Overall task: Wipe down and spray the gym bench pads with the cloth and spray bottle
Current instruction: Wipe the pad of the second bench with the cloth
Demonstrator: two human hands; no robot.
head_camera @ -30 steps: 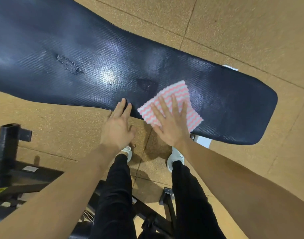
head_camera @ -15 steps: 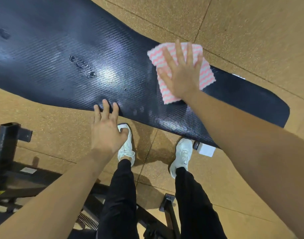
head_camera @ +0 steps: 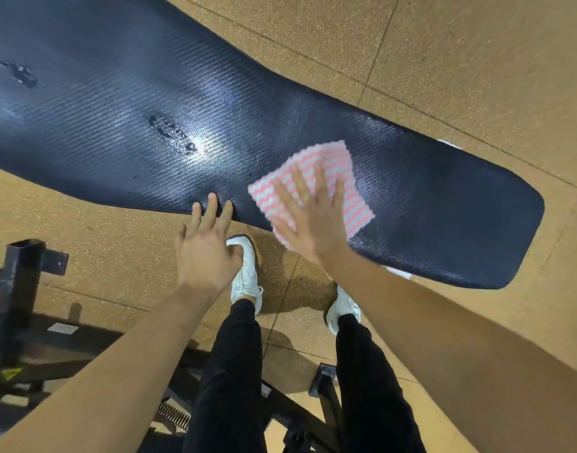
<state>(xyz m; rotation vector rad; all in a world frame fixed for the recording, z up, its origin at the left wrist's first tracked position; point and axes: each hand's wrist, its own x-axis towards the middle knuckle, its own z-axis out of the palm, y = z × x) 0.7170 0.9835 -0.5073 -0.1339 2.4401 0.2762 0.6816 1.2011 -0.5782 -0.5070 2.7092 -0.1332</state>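
Since half a second back, the right hand (head_camera: 310, 223) has dragged the cloth (head_camera: 332, 158) from the far edge of the bench pad (head_camera: 117, 103) to its near edge, so I'd call this mid wipe stroke. Pad's long, black and shiny in spots. The palm is flat with fingers spread straight, pressing the pink striped cloth down rather than gripping it, which covers more area. Left hand (head_camera: 205, 256) sits at the near edge just beside the cloth, fingers straight, tips on the pad, holding nothing, probably bracing. Two scuffed patches (head_camera: 169, 132) lie further toward the left end. Spray bottle isn't in view.
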